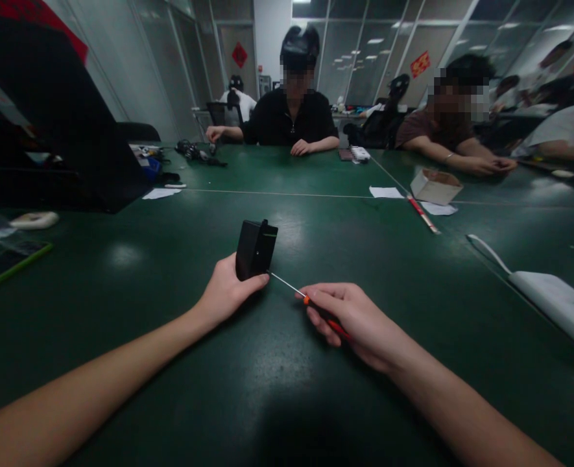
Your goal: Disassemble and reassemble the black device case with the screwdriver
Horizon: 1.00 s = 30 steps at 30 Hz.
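Observation:
My left hand (226,293) is closed around a small black box-shaped device (256,248), holding it upright on the dark green table (277,389). My right hand (352,318) pinches a thin screwdriver (310,303) with an orange-red handle. Its metal shaft points left, with the tip at the lower edge of the black device, beside my left thumb.
An open black case or laptop (58,149) stands at the left, with a phone (4,266) in front of it. A small cardboard box (435,185), paper slips and a red pen (423,215) lie at the right. A white pouch (554,305) sits far right. Other people sit across the table.

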Motion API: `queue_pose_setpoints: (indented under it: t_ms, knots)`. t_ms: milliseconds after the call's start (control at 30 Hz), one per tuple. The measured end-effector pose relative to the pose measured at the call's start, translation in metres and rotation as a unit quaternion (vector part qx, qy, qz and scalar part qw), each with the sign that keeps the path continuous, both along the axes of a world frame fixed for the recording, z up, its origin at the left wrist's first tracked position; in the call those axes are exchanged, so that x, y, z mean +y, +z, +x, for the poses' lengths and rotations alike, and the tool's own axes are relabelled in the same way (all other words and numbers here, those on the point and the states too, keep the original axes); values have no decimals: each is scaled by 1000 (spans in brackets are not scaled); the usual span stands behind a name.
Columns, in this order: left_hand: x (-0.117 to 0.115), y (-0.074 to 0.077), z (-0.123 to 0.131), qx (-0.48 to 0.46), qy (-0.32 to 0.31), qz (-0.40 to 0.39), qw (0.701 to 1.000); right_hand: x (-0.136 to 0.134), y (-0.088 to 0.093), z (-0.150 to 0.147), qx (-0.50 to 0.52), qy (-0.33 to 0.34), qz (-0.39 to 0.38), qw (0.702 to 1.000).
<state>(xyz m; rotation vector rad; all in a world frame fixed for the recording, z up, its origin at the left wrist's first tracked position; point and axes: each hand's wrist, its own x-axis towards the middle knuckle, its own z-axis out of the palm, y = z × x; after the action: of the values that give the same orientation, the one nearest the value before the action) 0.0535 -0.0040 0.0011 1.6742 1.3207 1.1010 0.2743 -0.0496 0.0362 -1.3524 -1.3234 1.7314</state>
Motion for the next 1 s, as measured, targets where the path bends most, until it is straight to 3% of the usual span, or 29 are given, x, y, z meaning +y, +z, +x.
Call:
queue_pose_setpoints:
  t_ms: [67,133,200,267,300,367,433,467,500,567,733,800,867,1000]
  knots:
    - [-1,0,0,10,5,9,1000,3,-1,1,93,-6,-114,989]
    - [-1,0,0,16,7,18,1000,5,-3,2,109,6,-140,984]
    - [-1,0,0,11,4,21,1000,3,-6,2,41,19,-55,997]
    - [-1,0,0,6,0,16,1000,-1,-9,2,-104,35,146,983]
    - [0,-1,0,7,-3,13,1000,-4,-11,2,-190,48,267,944]
    - [1,-1,-1,9,-8,11,1000,-10,-14,2,-347,82,466,810]
    - [2,-2,-2,8,-11,13,1000,-14,-15,2,-451,106,560,687]
    - [2,-3,-2,5,-12,10,1000,-15,-15,3,-481,110,576,652]
    - [3,-4,-3,-2,-15,3,1000,-15,-14,3,-496,108,581,636]
    - [4,-6,-2,-40,-33,-22,998,-13,-12,4,-481,93,567,662]
    - [7,-6,1,-223,-106,-101,964,0,-3,6,-285,-3,405,869]
    - [8,-5,1,-269,-107,-122,949,4,-1,7,-221,-39,333,916]
    - [10,-5,0,-294,-104,-135,940,4,1,7,-189,-53,306,932]
    - [11,-6,-1,-297,-103,-133,940,-1,2,5,-193,-41,347,917]
